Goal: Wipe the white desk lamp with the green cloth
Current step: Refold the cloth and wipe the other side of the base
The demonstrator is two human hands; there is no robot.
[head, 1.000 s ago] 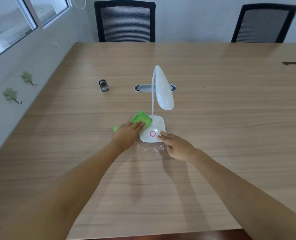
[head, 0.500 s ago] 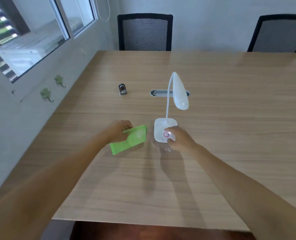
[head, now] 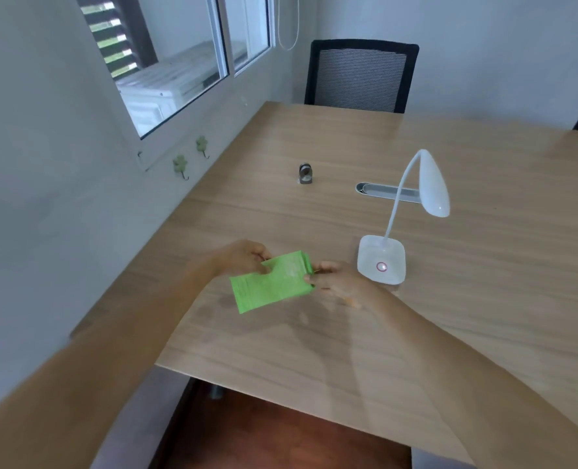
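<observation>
**Both hands on the cloth, lamp untouched**

Green cloth [head: 274, 282] held above the tabletop [head: 484, 299], folded flat, near-left of the white desk lamp [head: 382, 258]. Left hand [head: 243, 258] pinches the cloth's far-left edge, fingers curled, forearm reaching in from the near left. Right hand [head: 338, 280] grips the right edge, knuckles up, arm extended from the near right. Lamp stands just right of the right hand, apart from it, head bent over on its curved neck.
</observation>
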